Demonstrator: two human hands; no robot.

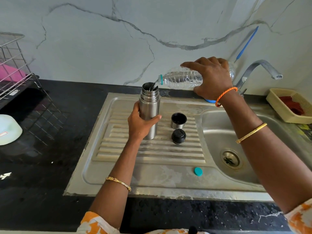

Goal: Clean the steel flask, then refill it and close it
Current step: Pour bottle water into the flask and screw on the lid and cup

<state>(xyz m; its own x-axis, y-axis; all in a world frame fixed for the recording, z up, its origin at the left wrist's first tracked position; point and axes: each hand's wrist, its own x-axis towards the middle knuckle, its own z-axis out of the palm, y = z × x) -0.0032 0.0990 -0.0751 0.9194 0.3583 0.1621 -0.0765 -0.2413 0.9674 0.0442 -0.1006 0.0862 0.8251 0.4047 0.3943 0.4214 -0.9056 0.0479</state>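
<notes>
The steel flask point(150, 105) stands upright and uncapped on the ribbed drainboard point(152, 154). My left hand point(140, 124) grips its lower body. My right hand point(212, 78) holds a clear plastic water bottle point(180, 79) tipped almost level, its mouth over the flask's opening, and water runs into the flask. To the right of the flask sit the steel cup lid point(178, 121), open side up, and the black stopper point(178, 136). The bottle's teal cap point(198, 171) lies near the drainboard's front edge.
The sink basin point(219, 132) with its drain lies to the right, a tap point(263, 70) behind it. A cream basket point(290, 105) sits at far right. A wire dish rack point(15, 65) and a white bowl point(8, 129) stand at left on the black counter.
</notes>
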